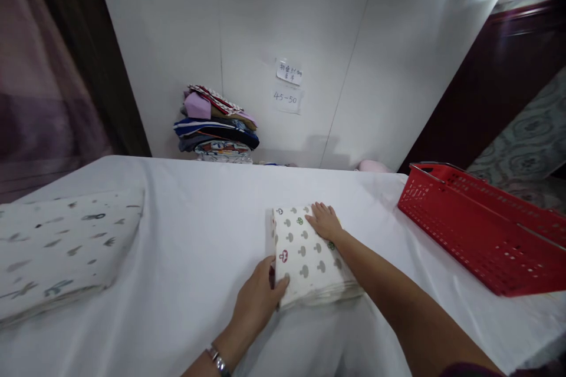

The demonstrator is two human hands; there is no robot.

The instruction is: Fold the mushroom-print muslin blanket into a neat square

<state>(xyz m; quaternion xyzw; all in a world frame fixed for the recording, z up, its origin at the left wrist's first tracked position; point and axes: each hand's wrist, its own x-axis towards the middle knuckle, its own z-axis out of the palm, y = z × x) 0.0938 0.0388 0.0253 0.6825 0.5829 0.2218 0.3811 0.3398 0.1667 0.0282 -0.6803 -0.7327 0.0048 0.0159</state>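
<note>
A folded white cloth with a mushroom print (pixel 305 259) lies on the white-covered table (pixel 194 230), a little right of centre. My left hand (pixel 259 300) grips its near left corner, thumb on top and fingers curled under the edge. My right hand (pixel 325 221) lies flat and open on the cloth's far right corner, fingers stretched out. A metal bracelet is on my left wrist.
A red plastic basket (pixel 481 230) stands at the table's right edge. A printed white pillow-like bundle (pixel 57 247) lies at the left. A stack of folded clothes (pixel 216 126) sits by the white wall behind the table, under two paper notes (pixel 288 85).
</note>
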